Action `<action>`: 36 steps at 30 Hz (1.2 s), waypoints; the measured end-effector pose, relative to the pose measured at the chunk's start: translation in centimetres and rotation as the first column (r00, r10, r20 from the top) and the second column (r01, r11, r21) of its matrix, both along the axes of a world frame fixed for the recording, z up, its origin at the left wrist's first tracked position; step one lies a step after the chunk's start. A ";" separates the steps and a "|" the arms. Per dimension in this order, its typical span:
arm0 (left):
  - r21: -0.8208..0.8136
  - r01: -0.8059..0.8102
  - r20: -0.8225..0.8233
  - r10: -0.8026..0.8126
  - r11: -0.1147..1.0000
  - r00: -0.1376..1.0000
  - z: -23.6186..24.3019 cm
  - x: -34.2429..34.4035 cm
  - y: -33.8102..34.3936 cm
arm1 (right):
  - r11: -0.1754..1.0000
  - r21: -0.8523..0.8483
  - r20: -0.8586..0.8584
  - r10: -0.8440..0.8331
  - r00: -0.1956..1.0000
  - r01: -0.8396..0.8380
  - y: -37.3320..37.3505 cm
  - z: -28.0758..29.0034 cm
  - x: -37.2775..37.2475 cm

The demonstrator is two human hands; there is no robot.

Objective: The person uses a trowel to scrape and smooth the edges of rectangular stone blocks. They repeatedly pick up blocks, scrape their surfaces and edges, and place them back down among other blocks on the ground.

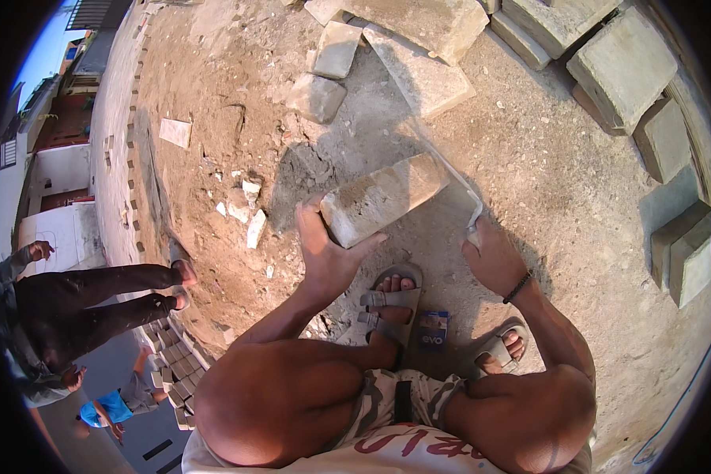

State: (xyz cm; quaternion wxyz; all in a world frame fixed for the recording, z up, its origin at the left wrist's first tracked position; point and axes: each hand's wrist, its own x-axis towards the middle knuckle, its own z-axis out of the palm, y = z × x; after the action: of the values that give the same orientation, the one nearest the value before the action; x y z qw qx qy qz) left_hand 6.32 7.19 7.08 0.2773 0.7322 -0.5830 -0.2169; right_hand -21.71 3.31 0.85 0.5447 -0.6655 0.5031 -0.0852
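Note:
I am squatting on a sandy concrete surface. My left hand grips the near end of a grey, mortar-stained brick, holding it tilted above the ground. My right hand holds the handle of a trowel whose thin blade is blurred with motion against the brick's far end. A dark bracelet sits on my right wrist. My feet, in grey sandals, stand just below the brick.
Large grey concrete blocks are stacked at the upper right and right edge. Flat broken slabs lie at the top. A small blue packet rests between my feet. Another person stands at the left edge, with a second person below.

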 end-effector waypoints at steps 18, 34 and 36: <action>-0.082 0.182 0.146 -0.169 0.980 0.975 1.6 -0.3 -0.8 | 0.973 -0.160 0.040 0.176 0.984 -0.168 0.0 6.4 2.5; -0.268 -0.088 -0.554 -0.079 0.959 0.829 -5.8 -0.8 -0.8 | 0.955 -0.271 -0.122 0.091 0.988 -0.121 -1.6 12.6 -0.4; -0.228 -0.023 -0.544 -0.108 0.973 0.832 -6.0 -2.0 -2.2 | 0.837 -0.470 -0.200 0.207 0.957 -0.280 -1.7 14.9 0.0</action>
State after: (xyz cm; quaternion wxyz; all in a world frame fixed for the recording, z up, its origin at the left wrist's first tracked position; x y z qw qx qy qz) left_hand 4.32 4.99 1.08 0.5100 0.5888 -0.5151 -0.3576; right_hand -21.76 1.63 15.73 0.3260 -0.8453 0.4129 -0.0933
